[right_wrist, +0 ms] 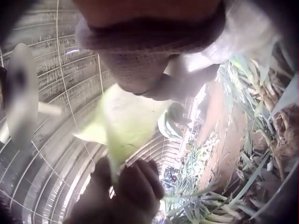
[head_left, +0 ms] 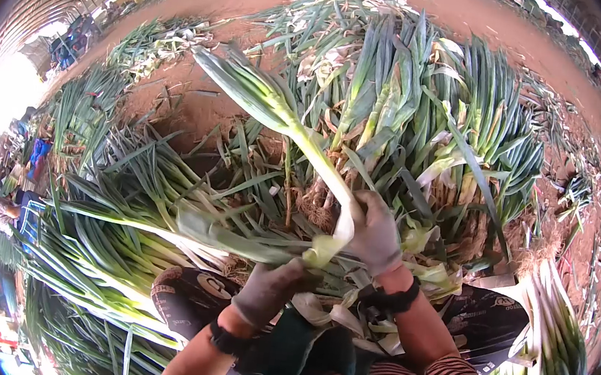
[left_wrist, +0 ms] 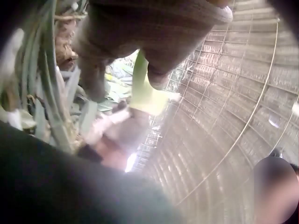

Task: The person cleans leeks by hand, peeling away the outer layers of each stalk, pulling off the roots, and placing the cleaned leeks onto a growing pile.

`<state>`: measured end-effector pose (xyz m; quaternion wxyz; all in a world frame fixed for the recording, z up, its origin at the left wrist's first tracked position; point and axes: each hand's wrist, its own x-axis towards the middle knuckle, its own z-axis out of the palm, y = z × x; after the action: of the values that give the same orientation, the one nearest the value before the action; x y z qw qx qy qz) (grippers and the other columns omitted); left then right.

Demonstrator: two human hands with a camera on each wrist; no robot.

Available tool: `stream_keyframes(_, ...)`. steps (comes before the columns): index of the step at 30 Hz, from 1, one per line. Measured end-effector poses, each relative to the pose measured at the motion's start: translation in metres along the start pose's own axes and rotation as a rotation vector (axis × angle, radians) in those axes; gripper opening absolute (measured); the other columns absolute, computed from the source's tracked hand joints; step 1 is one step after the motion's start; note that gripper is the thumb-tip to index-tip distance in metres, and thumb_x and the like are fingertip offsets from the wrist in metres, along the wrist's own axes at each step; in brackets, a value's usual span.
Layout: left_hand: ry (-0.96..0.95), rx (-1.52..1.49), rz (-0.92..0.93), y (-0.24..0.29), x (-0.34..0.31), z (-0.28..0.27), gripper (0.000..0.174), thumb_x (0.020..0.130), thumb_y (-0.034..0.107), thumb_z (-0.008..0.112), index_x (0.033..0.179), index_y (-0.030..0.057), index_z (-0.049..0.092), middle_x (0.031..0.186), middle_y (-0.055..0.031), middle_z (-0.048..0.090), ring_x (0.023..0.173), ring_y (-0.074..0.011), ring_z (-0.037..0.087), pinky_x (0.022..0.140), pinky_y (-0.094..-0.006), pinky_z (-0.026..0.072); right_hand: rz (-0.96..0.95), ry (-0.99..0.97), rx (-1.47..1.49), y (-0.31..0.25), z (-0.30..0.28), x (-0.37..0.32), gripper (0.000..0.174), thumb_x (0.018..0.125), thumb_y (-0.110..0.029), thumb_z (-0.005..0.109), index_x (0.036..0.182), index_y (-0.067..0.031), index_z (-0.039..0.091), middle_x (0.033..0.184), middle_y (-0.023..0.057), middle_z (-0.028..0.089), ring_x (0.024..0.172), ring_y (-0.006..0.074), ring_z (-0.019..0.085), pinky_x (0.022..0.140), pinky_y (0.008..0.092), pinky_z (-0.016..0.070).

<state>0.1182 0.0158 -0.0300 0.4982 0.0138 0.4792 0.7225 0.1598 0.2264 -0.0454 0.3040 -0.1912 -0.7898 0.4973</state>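
Note:
Both hands wear greyish work gloves. My right hand grips a leek near its white base, and the green top slants up and away to the left. Below it, my left hand pinches a pale outer leaf that hangs partly peeled from the stalk. In the left wrist view, that yellow-green leaf shows under the left glove's fingers. The right wrist view shows the leaf stretched between the right glove above and the left glove below.
Leeks stand upright in front, roots down on reddish soil. A large leek pile lies at the left, and cleaned leeks lie at the right. Stripped leaves litter the space between the knees. Another person sits far left.

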Motion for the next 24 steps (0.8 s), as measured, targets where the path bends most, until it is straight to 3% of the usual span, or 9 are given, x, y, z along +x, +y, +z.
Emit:
stream_keyframes(2, 0.032, -0.071, -0.235, -0.002, -0.023, -0.012, 0.039, 0.098, 0.033, 0.053, 0.118, -0.0006, 0.055, 0.102, -0.0144, 0.066, 0.088, -0.0235, 0.066, 0.084, -0.0331, 0.0537, 0.025, -0.058, 0.047, 0.000, -0.021, -0.001, 0.029, 0.083, -0.004, 0.061, 0.110, 0.0011, 0.057, 0.086, 0.0169, 0.066, 0.079, 0.0244, 0.068, 0.068, 0.0352, 0.0529)
stream_keyframes(3, -0.075, 0.213, -0.337, 0.012, -0.030, -0.021, 0.054, 0.099, 0.046, 0.045, 0.123, -0.0012, 0.054, 0.105, -0.0170, 0.066, 0.092, -0.0297, 0.067, 0.085, -0.0389, 0.0536, 0.071, -0.089, 0.177, -0.002, -0.026, -0.003, 0.028, 0.083, -0.003, 0.059, 0.110, 0.0011, 0.057, 0.085, 0.0156, 0.065, 0.079, 0.0226, 0.068, 0.068, 0.0341, 0.0527)
stream_keyframes(6, -0.058, 0.298, 0.164, 0.062, -0.010, -0.039, 0.068, 0.095, 0.061, 0.044, 0.121, -0.0005, 0.056, 0.105, -0.0155, 0.066, 0.092, -0.0303, 0.067, 0.084, -0.0437, 0.0538, -0.034, -0.139, 0.232, -0.011, -0.027, -0.012, 0.024, 0.085, -0.002, 0.057, 0.109, 0.0006, 0.056, 0.085, 0.0086, 0.061, 0.074, 0.0131, 0.061, 0.065, 0.0268, 0.0482)
stream_keyframes(8, 0.103, 0.361, 0.440, 0.109, 0.002, -0.019, 0.077, 0.091, 0.065, 0.048, 0.135, 0.0020, 0.045, 0.127, -0.0159, 0.053, 0.105, -0.0299, 0.061, 0.093, -0.0452, 0.0497, -0.024, -0.207, 0.322, -0.024, -0.016, -0.022, 0.022, 0.088, 0.000, 0.054, 0.110, 0.0016, 0.055, 0.091, 0.0036, 0.058, 0.075, 0.0069, 0.055, 0.065, 0.0221, 0.0442)
stream_keyframes(9, -0.119, 0.171, 0.608, 0.121, 0.030, -0.030, 0.078, 0.091, 0.062, 0.051, 0.141, 0.0039, 0.038, 0.134, -0.0165, 0.047, 0.108, -0.0303, 0.059, 0.096, -0.0456, 0.0468, 0.001, -0.302, 0.325, -0.025, -0.013, -0.027, 0.019, 0.089, -0.001, 0.056, 0.108, -0.0004, 0.057, 0.090, 0.0025, 0.059, 0.075, 0.0063, 0.054, 0.066, 0.0227, 0.0449)
stream_keyframes(12, -0.137, -0.154, 0.643, 0.148, 0.041, -0.014, 0.058, 0.090, 0.046, 0.063, 0.128, 0.0045, 0.048, 0.088, -0.0052, 0.063, 0.099, -0.0288, 0.063, 0.097, -0.0491, 0.0472, -0.071, -0.266, 0.147, -0.040, 0.006, -0.031, 0.020, 0.087, -0.013, 0.064, 0.102, -0.0012, 0.060, 0.081, 0.0084, 0.063, 0.069, 0.0209, 0.062, 0.063, 0.0325, 0.0489)
stream_keyframes(13, -0.070, -0.147, 0.708, 0.149, 0.040, -0.011, 0.044, 0.090, 0.032, 0.064, 0.123, 0.0058, 0.051, 0.085, -0.0051, 0.063, 0.101, -0.0303, 0.063, 0.096, -0.0497, 0.0484, -0.205, -0.186, 0.065, -0.048, 0.004, -0.024, 0.023, 0.085, -0.014, 0.066, 0.103, -0.0012, 0.060, 0.083, 0.0097, 0.064, 0.073, 0.0219, 0.063, 0.065, 0.0322, 0.0496)
stream_keyframes(15, -0.187, -0.151, 0.749, 0.146, 0.046, -0.016, 0.038, 0.091, 0.033, 0.061, 0.118, 0.0089, 0.054, 0.087, -0.0027, 0.059, 0.099, -0.0286, 0.062, 0.095, -0.0473, 0.0459, -0.460, -0.025, -0.102, -0.062, -0.001, 0.003, 0.030, 0.082, -0.016, 0.071, 0.106, -0.0011, 0.061, 0.088, 0.0121, 0.067, 0.080, 0.0238, 0.066, 0.069, 0.0316, 0.0510)
stream_keyframes(24, -0.328, -0.389, 0.795, 0.129, 0.069, -0.029, 0.038, 0.089, 0.024, 0.054, 0.120, 0.0019, 0.055, 0.082, -0.0036, 0.061, 0.098, -0.0278, 0.061, 0.097, -0.0465, 0.0440, -0.112, -0.219, 0.681, -0.087, 0.084, 0.032, 0.010, 0.086, -0.003, 0.068, 0.093, 0.0030, 0.068, 0.097, 0.0097, 0.069, 0.094, 0.0170, 0.065, 0.089, 0.0295, 0.0509)
